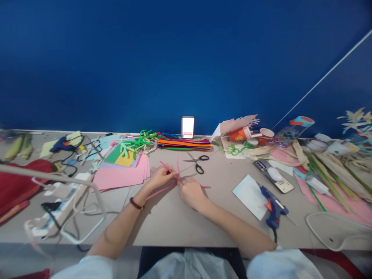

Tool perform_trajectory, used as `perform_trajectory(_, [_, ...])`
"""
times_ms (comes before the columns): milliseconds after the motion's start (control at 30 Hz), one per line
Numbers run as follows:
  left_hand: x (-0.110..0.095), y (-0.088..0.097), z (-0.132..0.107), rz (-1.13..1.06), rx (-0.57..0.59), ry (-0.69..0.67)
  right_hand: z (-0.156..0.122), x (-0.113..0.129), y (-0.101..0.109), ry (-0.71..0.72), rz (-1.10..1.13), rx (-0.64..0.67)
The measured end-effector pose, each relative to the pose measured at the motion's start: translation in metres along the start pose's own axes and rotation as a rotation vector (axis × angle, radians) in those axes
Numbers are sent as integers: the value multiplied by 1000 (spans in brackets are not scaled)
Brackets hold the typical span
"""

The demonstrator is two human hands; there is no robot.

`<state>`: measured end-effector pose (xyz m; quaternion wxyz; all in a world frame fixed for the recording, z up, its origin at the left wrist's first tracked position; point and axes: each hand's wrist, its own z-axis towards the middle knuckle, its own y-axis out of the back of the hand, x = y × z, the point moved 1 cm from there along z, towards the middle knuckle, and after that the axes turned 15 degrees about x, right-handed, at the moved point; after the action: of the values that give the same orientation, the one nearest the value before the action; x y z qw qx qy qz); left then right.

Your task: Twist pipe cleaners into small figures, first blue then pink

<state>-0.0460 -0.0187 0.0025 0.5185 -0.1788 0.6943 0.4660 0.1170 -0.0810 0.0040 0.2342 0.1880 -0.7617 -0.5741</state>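
Observation:
Both hands meet at the middle of the grey table (174, 221). My left hand (161, 176) pinches pink pipe cleaners (177, 164), whose ends stick up and trail back toward my left wrist. My right hand (190, 190) is closed on the same pink pipe cleaners, touching the left hand's fingertips; one pink end pokes out to its right. A dark red bead bracelet (136, 204) circles my left wrist. Black-handled scissors (198, 162) lie just beyond the hands.
Pink and coloured paper sheets (122, 172) lie left of the hands, a bundle of coloured pipe cleaners (184, 144) behind. A blue glue gun (273, 209) and white card (250, 195) sit right, near a phone (273, 176). Cables and a power strip (62, 201) crowd the left.

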Motion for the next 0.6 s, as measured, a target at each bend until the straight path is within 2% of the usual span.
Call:
perform_trajectory(167, [-11,-7,-3,-31,83,-19,2,1,2,-19,25,40])
perform_trajectory(267, [-18,-8,-5,78,108,-88,2,2,5,-21,36,62])
perform_trajectory(333, [-20,-8,-5,200,78,-116,2,1,7,-24,46,64])
perform_trajectory(433, [-19,-9,-5,365,-27,-138,1,1,10,-24,51,72])
perform_trajectory(600, [-17,-17,-8,541,-170,-195,2,0,13,-45,49,83])
